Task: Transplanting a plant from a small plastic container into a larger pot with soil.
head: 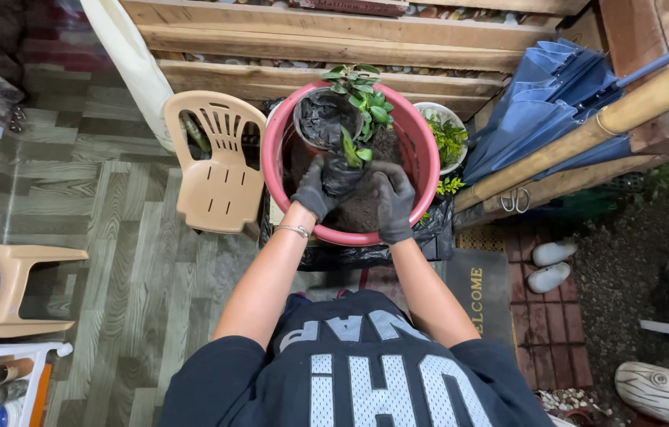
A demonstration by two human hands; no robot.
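I stand on a floor [113, 237] of grey wood-look planks, facing a wall of rough wooden boards [334, 35]. Straight ahead of me sits a large pink basin [426, 170] with dark soil [358, 212] in it, resting on black plastic sheeting [350, 255].

Both my hands wear dark grey gloves and are down inside the basin. My left hand [314, 190] and my right hand [392, 202] are closed together around a small black nursery bag [341, 178] that holds a seedling [352, 150] with a few green leaves; the left grips one side of the bag, the right presses against the other side, its fingers partly on the soil. A thin bracelet [293, 230] circles my left wrist.

Just behind the bag, still inside the basin, stands a grey pot [326, 119] with dark crumpled material in it, and a leafy green plant [366, 93] rises beside it. A white pot with greenery [447, 134] stands just beyond the basin's right rim.

To the left is a beige plastic chair [219, 158], and further left a beige stool [22, 289]. On the right a folded blue umbrella [544, 103] leans beside a bamboo pole [627, 115]. A dark doormat [481, 292] and a pair of white slippers [549, 265] lie on red bricks.
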